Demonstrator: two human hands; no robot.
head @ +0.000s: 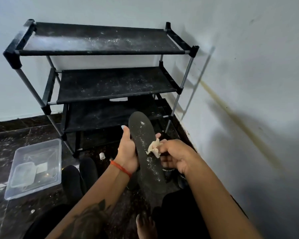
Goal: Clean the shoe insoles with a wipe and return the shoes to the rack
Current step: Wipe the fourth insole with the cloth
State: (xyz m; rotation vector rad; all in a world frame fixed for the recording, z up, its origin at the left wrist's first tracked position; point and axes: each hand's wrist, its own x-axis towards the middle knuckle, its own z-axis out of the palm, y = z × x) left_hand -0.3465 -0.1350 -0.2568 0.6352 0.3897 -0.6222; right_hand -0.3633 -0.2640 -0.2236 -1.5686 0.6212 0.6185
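Observation:
A long black insole (145, 147), speckled with white dust, stands tilted in front of me. My left hand (127, 152) grips its left edge, thumb up and fingertips showing past the right edge. My right hand (173, 156) pinches a small crumpled beige wipe (154, 148) against the middle of the insole. A pair of black shoes (79, 176) sits on the dark floor below my left wrist. More dark shoes (169, 171) lie partly hidden under my right hand. The black shoe rack (104, 52) stands against the wall, its dusty shelves bare.
A clear plastic tub (35, 167) with a smaller container inside sits on the floor at left. A small white cap (102, 155) lies near the rack's foot. The wall closes in on the right. My bare foot (145, 226) shows at the bottom.

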